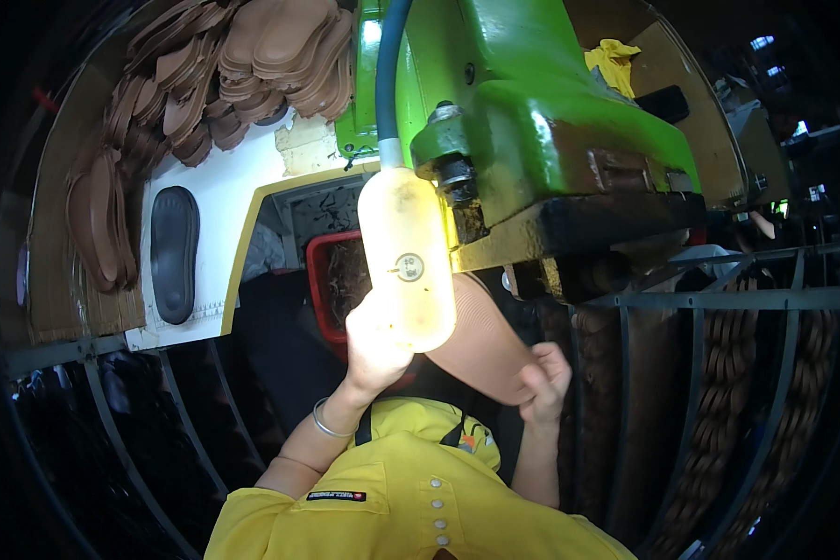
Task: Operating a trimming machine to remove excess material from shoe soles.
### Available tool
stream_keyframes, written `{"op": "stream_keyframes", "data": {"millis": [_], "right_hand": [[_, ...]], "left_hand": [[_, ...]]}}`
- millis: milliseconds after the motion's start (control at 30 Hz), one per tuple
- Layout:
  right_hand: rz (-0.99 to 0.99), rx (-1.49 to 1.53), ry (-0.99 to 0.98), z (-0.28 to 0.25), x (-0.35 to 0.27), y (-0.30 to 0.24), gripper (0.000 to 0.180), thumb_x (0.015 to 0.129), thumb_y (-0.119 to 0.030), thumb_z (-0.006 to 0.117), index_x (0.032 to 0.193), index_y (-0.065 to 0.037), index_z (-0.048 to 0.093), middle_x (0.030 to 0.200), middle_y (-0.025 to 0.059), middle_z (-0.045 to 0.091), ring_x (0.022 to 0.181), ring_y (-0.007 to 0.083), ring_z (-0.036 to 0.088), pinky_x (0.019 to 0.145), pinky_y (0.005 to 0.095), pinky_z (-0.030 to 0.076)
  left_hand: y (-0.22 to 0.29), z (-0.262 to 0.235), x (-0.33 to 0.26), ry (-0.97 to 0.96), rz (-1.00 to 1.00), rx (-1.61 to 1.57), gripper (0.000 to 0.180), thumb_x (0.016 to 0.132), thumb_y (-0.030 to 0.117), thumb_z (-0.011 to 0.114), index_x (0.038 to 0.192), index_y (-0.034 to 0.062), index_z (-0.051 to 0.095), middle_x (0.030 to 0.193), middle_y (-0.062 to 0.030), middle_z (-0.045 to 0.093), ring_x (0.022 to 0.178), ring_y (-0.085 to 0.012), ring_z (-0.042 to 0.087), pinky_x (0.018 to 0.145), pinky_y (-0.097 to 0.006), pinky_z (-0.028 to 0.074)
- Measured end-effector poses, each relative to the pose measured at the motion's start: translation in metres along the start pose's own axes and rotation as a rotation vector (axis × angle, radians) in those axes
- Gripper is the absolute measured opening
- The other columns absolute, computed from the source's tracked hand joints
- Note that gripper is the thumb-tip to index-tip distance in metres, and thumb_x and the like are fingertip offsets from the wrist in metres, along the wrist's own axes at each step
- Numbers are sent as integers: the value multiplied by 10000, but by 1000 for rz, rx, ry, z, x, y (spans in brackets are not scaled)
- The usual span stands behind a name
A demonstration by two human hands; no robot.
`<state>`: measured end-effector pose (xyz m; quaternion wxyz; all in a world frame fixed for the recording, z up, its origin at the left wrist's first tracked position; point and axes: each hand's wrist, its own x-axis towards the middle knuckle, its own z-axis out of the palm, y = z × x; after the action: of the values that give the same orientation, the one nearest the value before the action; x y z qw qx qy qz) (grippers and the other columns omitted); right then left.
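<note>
A tan shoe sole with a ribbed surface slants below the green machine's head. My right hand is closed on its near right end, thumb on top. My left hand is raised beside the lower end of a bright oval lamp. The lamp's glare and body hide that hand's fingers, so I cannot make out its grip. The sole's far left part also passes behind the lamp.
The green machine fills the upper middle. A red bin with brown scraps stands below the lamp. At left, a white board carries a dark sole near stacked brown soles. Metal racks hold more soles at right.
</note>
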<state>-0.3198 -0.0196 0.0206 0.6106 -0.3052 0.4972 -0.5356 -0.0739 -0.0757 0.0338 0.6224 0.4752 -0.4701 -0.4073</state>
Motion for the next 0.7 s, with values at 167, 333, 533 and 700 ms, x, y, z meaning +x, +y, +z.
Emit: {"op": "stream_keyframes", "data": {"millis": [167, 333, 533, 700], "right_hand": [[-214, -3, 187, 21, 54, -38, 258, 802, -74, 672, 1021, 14, 567, 974, 71, 618, 908, 144, 583, 848, 257, 438], [-347, -21, 41, 63, 100, -60, 293, 826, -90, 649, 1076, 30, 554, 959, 51, 607, 855, 121, 578, 747, 235, 439], [-191, -75, -128, 55, 111, -34, 192, 853, -46, 577, 1040, 0, 584, 862, 81, 622, 621, 133, 603, 483, 231, 484], [-228, -193, -250, 100, 93, -23, 234, 914, -146, 569, 1068, 26, 534, 782, 71, 599, 470, 53, 518, 318, 177, 358]], "left_hand": [[-1, 2, 7, -54, -10, -51, 230, 753, -34, 608, 979, -74, 623, 924, -163, 670, 809, -224, 661, 755, -309, 512], [-2, -16, 19, -76, -22, -104, 206, 785, 21, 663, 970, -66, 634, 864, -101, 676, 746, -147, 641, 685, -285, 511], [30, -56, 41, -156, -113, -79, 215, 789, -5, 663, 994, -63, 639, 921, -95, 676, 842, -124, 633, 789, -250, 500], [15, -87, 37, 26, -164, -126, 242, 778, -66, 641, 1017, -72, 607, 927, -119, 668, 832, -131, 634, 771, -242, 500]]}}
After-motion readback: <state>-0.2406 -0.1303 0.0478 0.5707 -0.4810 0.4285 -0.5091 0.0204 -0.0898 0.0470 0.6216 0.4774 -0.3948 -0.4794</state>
